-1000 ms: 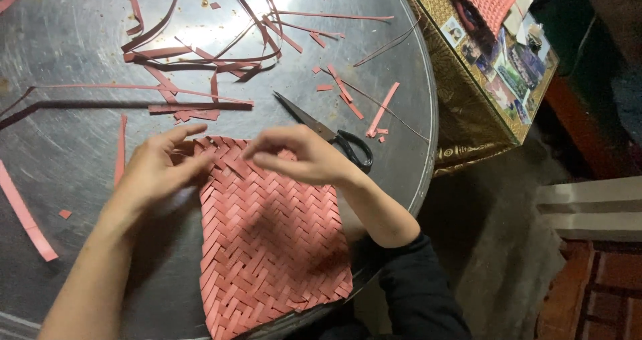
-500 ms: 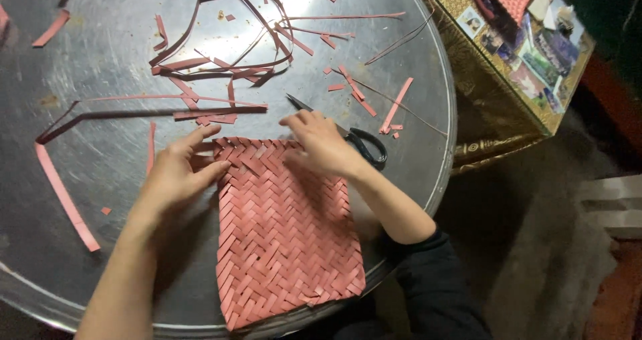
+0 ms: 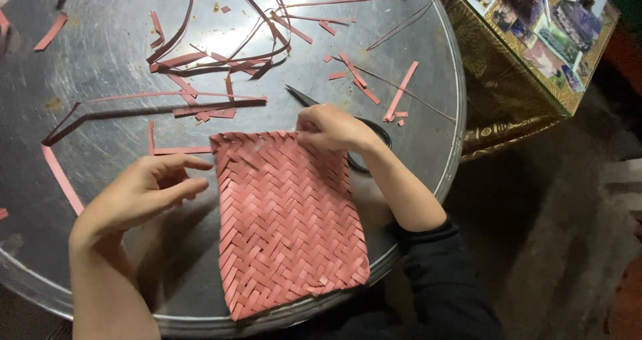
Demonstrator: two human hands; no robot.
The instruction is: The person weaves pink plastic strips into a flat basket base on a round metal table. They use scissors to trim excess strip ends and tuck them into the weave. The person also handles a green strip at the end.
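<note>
The left hand [image 3: 137,193] hovers half-open and empty just beside the pink woven mat [image 3: 284,219], which lies flat on the round metal counter [image 3: 100,52]. The right hand [image 3: 331,127] pinches its top edge (weave looks nearly complete); scissors [image 3: 364,143] lie partly hidden behind.

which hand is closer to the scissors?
Right. The right hand rests on the top edge of the pink woven mat, partly covering the scissors. The left hand hovers off the mat's left side, well away from them.
</note>
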